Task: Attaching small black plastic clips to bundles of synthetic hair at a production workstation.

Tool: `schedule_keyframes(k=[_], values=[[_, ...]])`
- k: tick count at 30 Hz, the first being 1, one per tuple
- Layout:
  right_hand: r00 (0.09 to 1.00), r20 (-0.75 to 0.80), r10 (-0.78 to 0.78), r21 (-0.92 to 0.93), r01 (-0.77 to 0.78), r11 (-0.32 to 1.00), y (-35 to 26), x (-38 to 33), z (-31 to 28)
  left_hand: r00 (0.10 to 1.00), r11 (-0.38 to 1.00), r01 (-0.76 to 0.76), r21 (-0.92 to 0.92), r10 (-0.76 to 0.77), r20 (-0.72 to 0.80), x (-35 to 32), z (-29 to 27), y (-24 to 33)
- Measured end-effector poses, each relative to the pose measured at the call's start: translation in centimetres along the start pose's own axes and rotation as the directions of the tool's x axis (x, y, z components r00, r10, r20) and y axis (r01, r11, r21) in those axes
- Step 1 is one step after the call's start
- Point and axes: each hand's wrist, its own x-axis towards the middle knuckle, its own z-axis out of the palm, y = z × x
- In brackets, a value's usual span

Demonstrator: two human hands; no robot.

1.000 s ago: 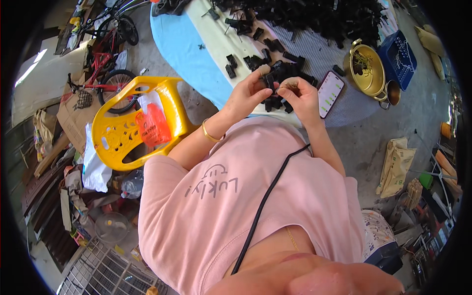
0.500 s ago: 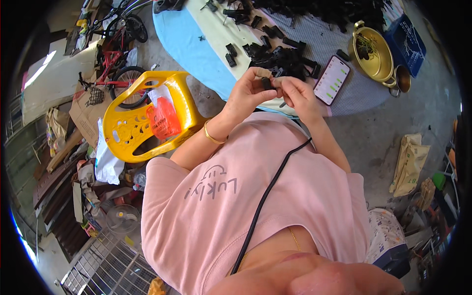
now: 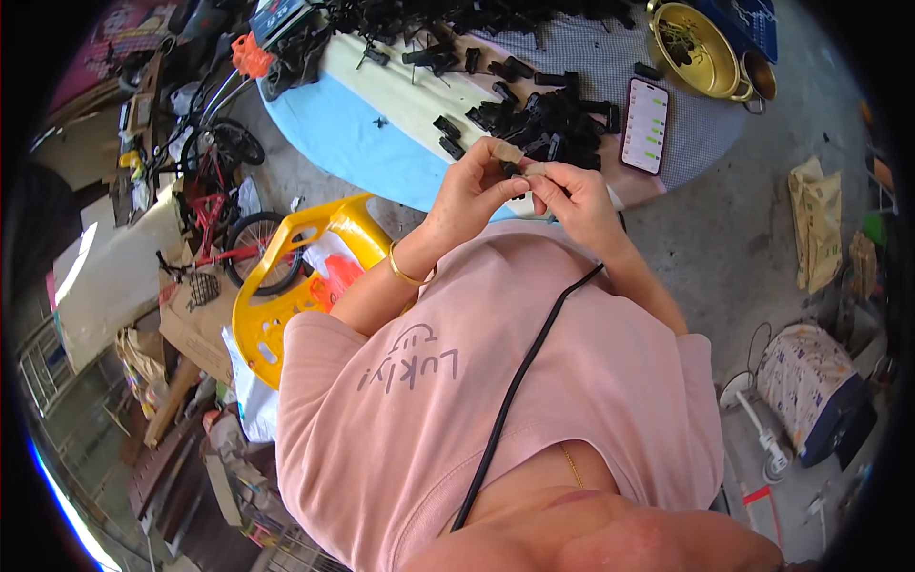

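While both hands meet above the near edge of the table, the scene reads as follows.

Left hand: the left hand [image 3: 474, 188] is curled, its fingertips pinched on a small black part [image 3: 512, 168] held between the two hands.

Right hand: the right hand [image 3: 572, 195] is curled too, thumb and forefinger closed on the same small black part from the other side; the fingertips of both hands touch.

Small black part: it sits in the air between the fingertips, just over the near rim of the table and just in front of the pile; its exact shape is too small to tell.

Pile: a heap of black parts [image 3: 548, 112] lies on the table right beyond the hands, with more scattered toward the far edge.

Table: the table [image 3: 334, 133] has a rounded near edge, blue on the left side and a checked cloth on the right; its rim curves close to the person's chest.

Phone: a phone [image 3: 645, 125] lies flat, screen lit, just right of the pile and near the table's right edge.

Pot: a yellow metal pot [image 3: 701, 67] stands at the far right of the table.

Chair: a yellow plastic chair [image 3: 286, 286] stands to the left, close beside the left forearm and just off the table's rim.

Open room: bare concrete floor [image 3: 734, 238] lies to the right of the right arm; the left side is crowded by the chair and a red bicycle [image 3: 224, 214].
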Motion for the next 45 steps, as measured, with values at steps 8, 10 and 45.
schedule_keyframes(k=[8, 10, 45], values=[[0.983, -0.175, 0.059, -0.038, -0.067, 0.997, 1.1, 0.6, 3.0, 0.97, 0.96, -0.24, 0.142, 0.233, 0.065, 0.9, -2.8, -1.9], [0.969, -0.235, 0.077, -0.027, -0.086, 0.996, 1.3, 0.4, 3.3, 0.961, 0.872, -0.275, 0.406, 0.25, 0.116, 1.1, -3.0, -1.1], [0.991, -0.07, -0.118, -0.224, 0.099, 0.969, -1.1, -0.4, -0.6, 0.999, 1.0, 0.016, 0.02, -0.015, -0.052, 0.0, 0.4, 1.3]])
